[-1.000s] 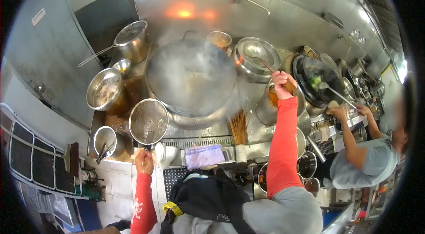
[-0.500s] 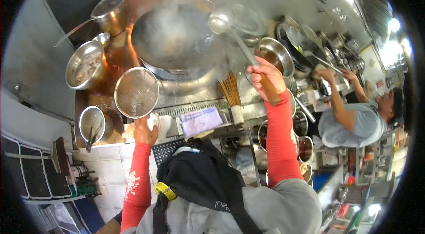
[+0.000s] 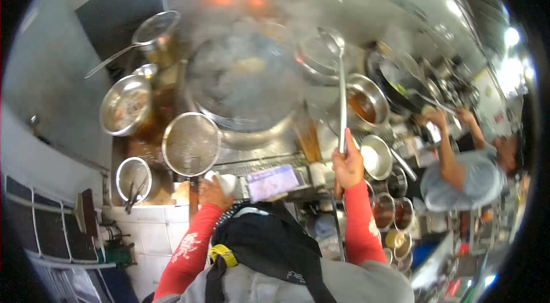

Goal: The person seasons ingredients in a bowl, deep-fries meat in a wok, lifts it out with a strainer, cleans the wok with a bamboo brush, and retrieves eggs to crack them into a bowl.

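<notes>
Just in front of the large steaming wok (image 3: 246,77), two bare hands in red sleeves work at a crowded steel tabletop (image 3: 252,164). The left hand (image 3: 215,193), on the near left side of the wok, has its fingers partly curled beside a white item (image 3: 229,181), perhaps a cloth; blur leaves it unclear whether they grip it or the strainer's handle alongside. The round mesh strainer (image 3: 191,140) lies at the wok's near left. The right hand (image 3: 349,166), to the wok's near right, has its fingers closed around a long ladle (image 3: 342,94), whose bowl reaches up to the wok's far right. A purple and white packet (image 3: 272,183) lies in front of the wok, and a pot of reddish-brown liquid (image 3: 364,107) stands at its right. Well off to the wok's right, another person (image 3: 464,183) works at a second wok (image 3: 395,82).

Steam veils the large wok's contents, so a misjudged reach could splash hot liquid or burn a wrist. A loose grip could let the long ladle swing into the pots, and a sleeve catching the strainer's jutting handle could tip it.
</notes>
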`<act>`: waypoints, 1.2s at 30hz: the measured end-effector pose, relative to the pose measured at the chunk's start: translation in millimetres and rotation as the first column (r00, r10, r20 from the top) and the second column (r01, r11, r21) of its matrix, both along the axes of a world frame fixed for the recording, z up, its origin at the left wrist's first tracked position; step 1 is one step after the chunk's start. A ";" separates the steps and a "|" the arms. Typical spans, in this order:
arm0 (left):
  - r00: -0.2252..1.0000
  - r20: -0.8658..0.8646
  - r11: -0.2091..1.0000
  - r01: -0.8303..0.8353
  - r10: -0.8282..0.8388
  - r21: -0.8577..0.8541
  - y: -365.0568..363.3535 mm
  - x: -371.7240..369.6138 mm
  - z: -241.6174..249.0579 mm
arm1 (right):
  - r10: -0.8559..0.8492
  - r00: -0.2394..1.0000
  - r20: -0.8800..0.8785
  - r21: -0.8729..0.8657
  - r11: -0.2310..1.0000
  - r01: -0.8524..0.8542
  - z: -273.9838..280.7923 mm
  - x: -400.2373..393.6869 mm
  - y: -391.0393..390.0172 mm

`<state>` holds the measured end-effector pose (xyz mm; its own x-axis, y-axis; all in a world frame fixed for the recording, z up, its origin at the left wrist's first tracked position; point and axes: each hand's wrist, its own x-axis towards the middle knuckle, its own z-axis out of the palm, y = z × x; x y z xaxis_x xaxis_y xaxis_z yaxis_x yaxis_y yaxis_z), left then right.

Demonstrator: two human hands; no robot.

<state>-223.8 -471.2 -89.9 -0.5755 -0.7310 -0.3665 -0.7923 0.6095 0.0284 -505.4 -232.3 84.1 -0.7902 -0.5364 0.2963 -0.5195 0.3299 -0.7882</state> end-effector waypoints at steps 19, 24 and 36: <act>-0.074 -0.292 0.272 0.631 0.954 0.727 27.0 126.7 61.9 | 0.541 0.791 0.288 0.107 0.802 -0.587 4.1 290.0 -401.5; -0.167 -0.340 0.373 0.554 0.926 0.744 47.1 160.8 85.9 | 0.700 0.714 -0.027 -0.044 0.713 -0.700 -5.9 220.1 -302.5; 0.070 -0.373 0.273 0.561 0.925 0.781 3.5 65.2 107.4 | -0.146 0.983 0.108 0.720 0.694 0.024 -138.3 -7.7 26.0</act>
